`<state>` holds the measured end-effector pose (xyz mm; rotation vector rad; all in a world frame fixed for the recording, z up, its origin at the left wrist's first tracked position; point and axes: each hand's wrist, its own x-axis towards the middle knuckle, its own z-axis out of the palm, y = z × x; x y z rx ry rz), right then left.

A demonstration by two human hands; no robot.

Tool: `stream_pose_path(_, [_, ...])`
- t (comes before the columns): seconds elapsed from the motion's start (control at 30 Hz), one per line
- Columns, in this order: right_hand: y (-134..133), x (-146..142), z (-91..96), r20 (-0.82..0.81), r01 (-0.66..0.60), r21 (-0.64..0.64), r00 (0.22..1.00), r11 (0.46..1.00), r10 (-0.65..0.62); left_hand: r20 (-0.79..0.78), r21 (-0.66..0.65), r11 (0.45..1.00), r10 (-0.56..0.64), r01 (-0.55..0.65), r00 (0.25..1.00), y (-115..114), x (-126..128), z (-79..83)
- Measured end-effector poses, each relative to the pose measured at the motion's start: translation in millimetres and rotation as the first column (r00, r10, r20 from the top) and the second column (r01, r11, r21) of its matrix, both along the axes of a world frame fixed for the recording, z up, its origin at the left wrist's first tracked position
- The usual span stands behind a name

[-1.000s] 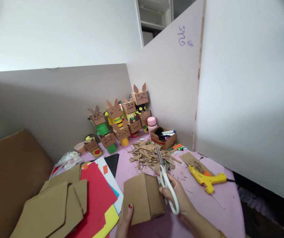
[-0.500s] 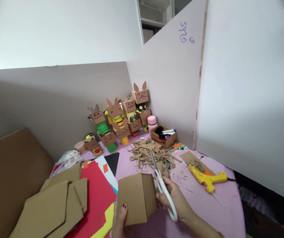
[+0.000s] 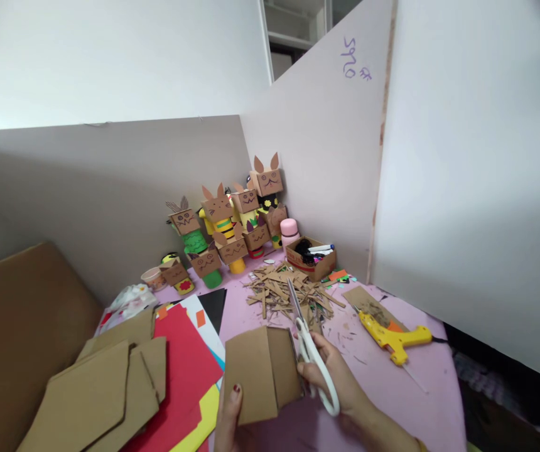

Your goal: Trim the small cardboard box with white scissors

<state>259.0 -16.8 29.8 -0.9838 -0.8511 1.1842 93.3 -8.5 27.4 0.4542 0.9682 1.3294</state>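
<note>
My left hand [image 3: 228, 415] grips the lower left corner of a folded brown cardboard piece [image 3: 260, 371], thumb on top. My right hand [image 3: 340, 383] is closed through the white handles of a pair of scissors [image 3: 311, 355]. The blades run along the cardboard's right edge and point away toward a heap of cardboard scraps [image 3: 289, 292]. Both hands hover just above the pink table [image 3: 392, 389].
Cut cardboard shapes [image 3: 95, 389] lie on red and yellow paper sheets [image 3: 185, 370] at the left. A yellow glue gun [image 3: 392, 339] lies to the right. Cardboard-headed figures [image 3: 227, 226] and a small box of markers [image 3: 311, 258] stand at the back. White partitions enclose the table.
The scissors and cardboard have shifted slightly left and nearer to me over the last second. The blades have stayed along the cardboard's right edge.
</note>
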Motion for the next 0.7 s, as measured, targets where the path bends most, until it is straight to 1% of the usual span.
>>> stream_pose_path(0.17, [1.5,0.6,-2.8,-0.036,-0.027,-0.006,0.999,1.000,0.027,0.038,0.017,1.000,0.016,-0.017,0.999,-5.6,2.6,4.8])
stream_pose_path(0.43, [3.6,1.5,-8.5,-0.090,-0.077,-0.006,0.993,0.997,0.076,0.083,-0.002,1.000,0.008,-0.008,0.996,-6.6,3.9,5.2])
stream_pose_path(0.7, [0.0,1.3,-1.5,-0.093,-0.131,0.048,0.986,0.990,0.135,0.013,0.007,0.999,0.032,-0.032,0.999,-6.9,-0.4,6.7])
